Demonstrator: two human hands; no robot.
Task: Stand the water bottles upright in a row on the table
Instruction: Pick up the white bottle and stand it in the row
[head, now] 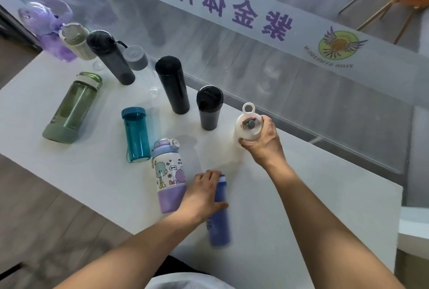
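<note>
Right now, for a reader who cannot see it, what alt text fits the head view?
A person's right hand grips a white bottle at the end of a row of upright bottles along the white table's far edge, while the left hand holds a blue bottle near the front. A green bottle, a teal bottle and a cartoon-printed purple bottle wait unsorted.

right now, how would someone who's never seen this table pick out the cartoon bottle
Start at the white table and find the left hand near its front edge, gripping a blue bottle. Just left of that hand is the cartoon bottle. Only it has drawn characters on a white body, with a purple base and lid.
</note>
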